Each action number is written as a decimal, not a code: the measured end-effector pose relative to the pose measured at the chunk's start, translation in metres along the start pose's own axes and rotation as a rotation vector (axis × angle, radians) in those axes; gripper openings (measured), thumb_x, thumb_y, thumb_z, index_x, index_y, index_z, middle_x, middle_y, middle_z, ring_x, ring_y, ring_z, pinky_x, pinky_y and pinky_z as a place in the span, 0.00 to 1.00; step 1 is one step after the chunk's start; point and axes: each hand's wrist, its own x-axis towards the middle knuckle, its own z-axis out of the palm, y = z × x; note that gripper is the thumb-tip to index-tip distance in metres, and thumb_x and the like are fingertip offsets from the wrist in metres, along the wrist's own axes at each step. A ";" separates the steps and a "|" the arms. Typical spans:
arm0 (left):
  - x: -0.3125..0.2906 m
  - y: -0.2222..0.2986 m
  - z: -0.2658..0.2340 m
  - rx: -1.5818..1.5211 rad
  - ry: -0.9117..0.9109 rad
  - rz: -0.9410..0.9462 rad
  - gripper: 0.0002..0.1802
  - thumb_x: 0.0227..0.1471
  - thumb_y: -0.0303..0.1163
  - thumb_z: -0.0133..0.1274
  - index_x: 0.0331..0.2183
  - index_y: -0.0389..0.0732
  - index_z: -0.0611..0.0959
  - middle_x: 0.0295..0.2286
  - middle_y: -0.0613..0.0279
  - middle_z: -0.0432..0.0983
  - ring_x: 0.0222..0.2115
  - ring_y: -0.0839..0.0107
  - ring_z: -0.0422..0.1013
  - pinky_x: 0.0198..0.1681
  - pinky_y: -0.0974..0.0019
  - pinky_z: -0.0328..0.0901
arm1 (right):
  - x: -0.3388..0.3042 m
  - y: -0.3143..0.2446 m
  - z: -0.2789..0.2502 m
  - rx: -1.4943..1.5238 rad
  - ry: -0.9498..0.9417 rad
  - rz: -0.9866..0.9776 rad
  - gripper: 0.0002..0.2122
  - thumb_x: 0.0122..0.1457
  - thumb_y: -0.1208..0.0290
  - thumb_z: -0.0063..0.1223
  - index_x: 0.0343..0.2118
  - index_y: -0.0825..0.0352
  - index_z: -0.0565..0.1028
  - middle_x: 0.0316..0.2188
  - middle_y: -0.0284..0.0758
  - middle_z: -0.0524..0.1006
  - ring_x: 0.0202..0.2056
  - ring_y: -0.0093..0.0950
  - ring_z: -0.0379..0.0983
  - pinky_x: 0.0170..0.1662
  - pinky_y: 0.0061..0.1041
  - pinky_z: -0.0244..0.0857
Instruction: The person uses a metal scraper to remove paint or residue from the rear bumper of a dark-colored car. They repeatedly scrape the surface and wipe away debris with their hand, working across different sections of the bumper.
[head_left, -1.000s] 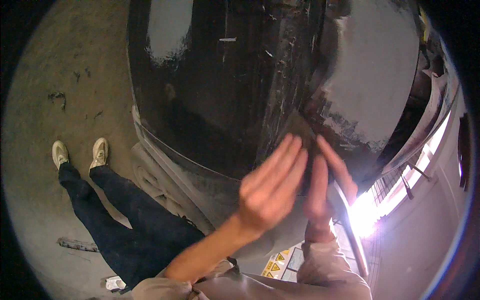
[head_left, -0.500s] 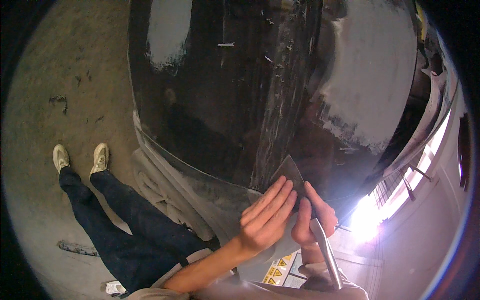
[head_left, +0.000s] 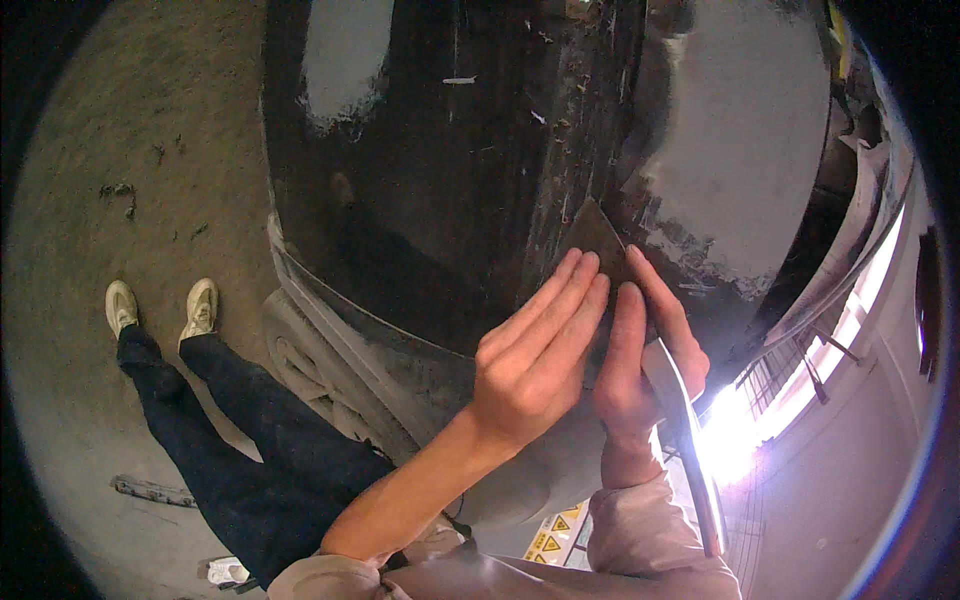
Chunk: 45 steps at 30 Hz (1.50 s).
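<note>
Both my hands are together on a dark, thin, pointed scraper (head_left: 595,232) held against the black car panel (head_left: 430,220). The straight, close-set fingers of my left hand (head_left: 535,345) press flat along its left side. On its right side, my right hand (head_left: 650,345) grips it between thumb and forefinger, with the other fingers curled out of sight. A long silvery strip (head_left: 685,440) runs down from the right palm along the wrist. The scraper's tip lies on a scuffed, streaky band of the panel. Its lower part is hidden by my fingers.
Grey filler patches lie on the panel at far left (head_left: 345,65) and right (head_left: 745,150). A dusty tyre (head_left: 315,365) sits below the panel's left edge. Legs in dark trousers (head_left: 280,430) with pale shoes extend across the floor. A label sheet (head_left: 552,535) and bright light appear lower down.
Both hands and the scraper have slid away from me up the panel, from its near edge onto the scuffed band. The silvery strip moved along with the right hand. The grip looks the same.
</note>
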 end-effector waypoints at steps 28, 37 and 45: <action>0.013 0.001 -0.007 -0.052 0.021 0.008 0.23 0.46 0.14 0.59 0.47 0.24 0.85 0.51 0.36 0.80 0.54 0.45 0.78 0.55 0.55 0.75 | 0.006 -0.026 0.006 -0.188 0.028 -0.196 0.12 0.63 0.83 0.56 0.49 0.74 0.83 0.43 0.45 0.86 0.41 0.33 0.86 0.47 0.28 0.77; -0.010 0.013 -0.011 -0.007 -0.003 -0.034 0.21 0.48 0.15 0.59 0.47 0.26 0.86 0.51 0.37 0.80 0.56 0.44 0.76 0.56 0.53 0.74 | -0.016 0.001 -0.004 -0.015 0.023 -0.145 0.13 0.65 0.83 0.53 0.50 0.76 0.81 0.45 0.48 0.85 0.45 0.34 0.84 0.53 0.31 0.74; -0.051 0.017 -0.011 -0.029 -0.047 -0.113 0.21 0.46 0.13 0.60 0.46 0.24 0.86 0.50 0.37 0.81 0.55 0.44 0.77 0.55 0.54 0.75 | -0.056 0.029 -0.009 -0.015 -0.063 -0.142 0.14 0.62 0.83 0.56 0.49 0.75 0.82 0.40 0.47 0.86 0.37 0.32 0.86 0.43 0.27 0.77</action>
